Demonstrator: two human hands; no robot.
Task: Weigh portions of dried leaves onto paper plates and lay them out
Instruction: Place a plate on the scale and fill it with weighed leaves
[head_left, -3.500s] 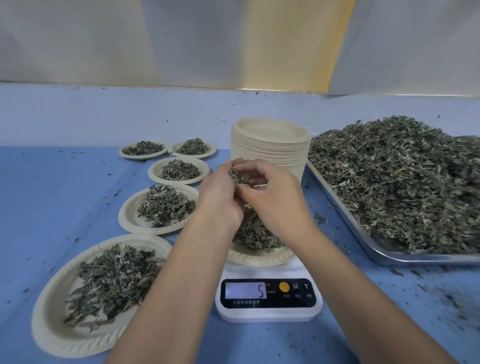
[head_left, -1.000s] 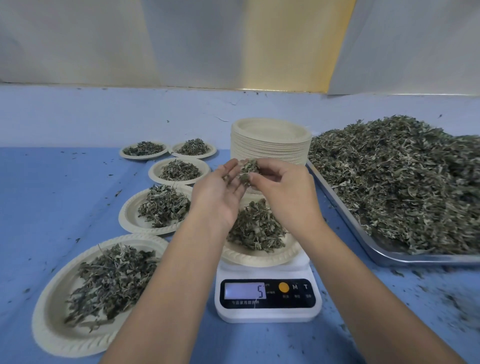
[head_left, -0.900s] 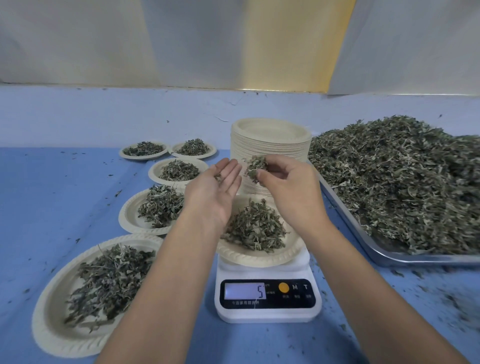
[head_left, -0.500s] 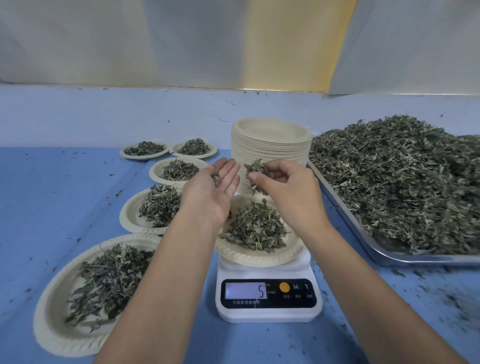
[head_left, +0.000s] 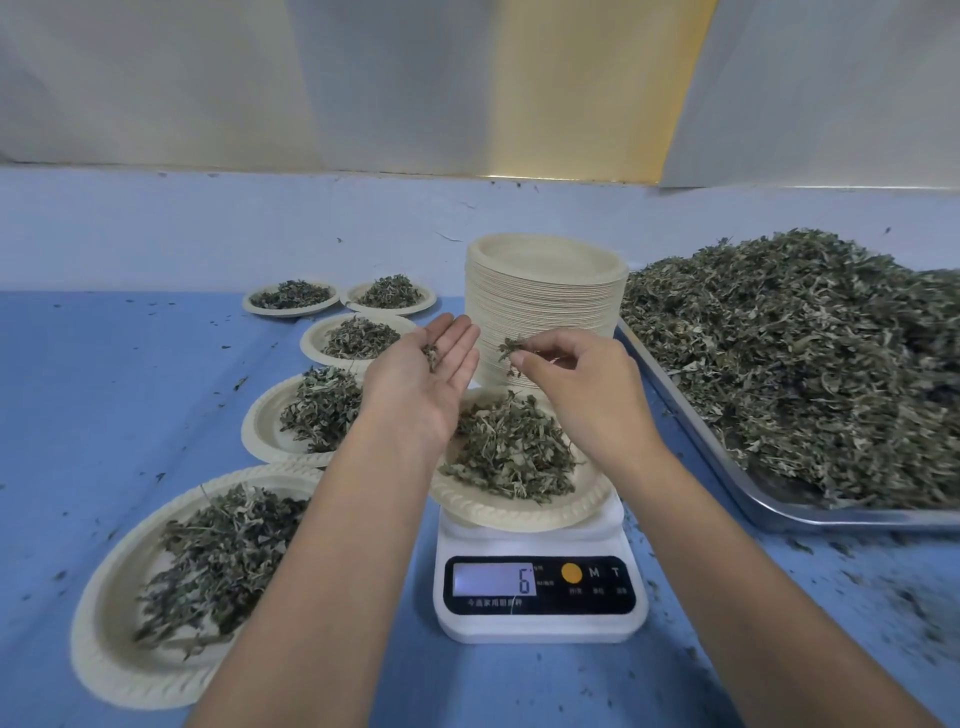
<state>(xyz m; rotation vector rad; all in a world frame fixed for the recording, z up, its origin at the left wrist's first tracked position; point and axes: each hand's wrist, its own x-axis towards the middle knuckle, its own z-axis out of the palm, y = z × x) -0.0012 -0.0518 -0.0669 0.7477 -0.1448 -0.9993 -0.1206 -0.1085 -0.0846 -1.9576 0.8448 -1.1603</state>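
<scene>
Fine-tuning of a portion is judged to be the step in hand. A small sprig of dried green leaves (head_left: 511, 347) is pinched between thumb and fingertips of the right hand (head_left: 579, 387), above the round cream paper plate (head_left: 519, 514) that sits heaped with leaves on the white digital kitchen scale (head_left: 540, 626), whose display (head_left: 493, 579) reads 6. The left hand (head_left: 423, 389) is held flat, palm up, with a few leaf crumbs (head_left: 430, 356) on it. Leaves are best added or removed one pinch at a time, the plate left untouched and the reading allowed to settle before the plate is lifted away.
</scene>
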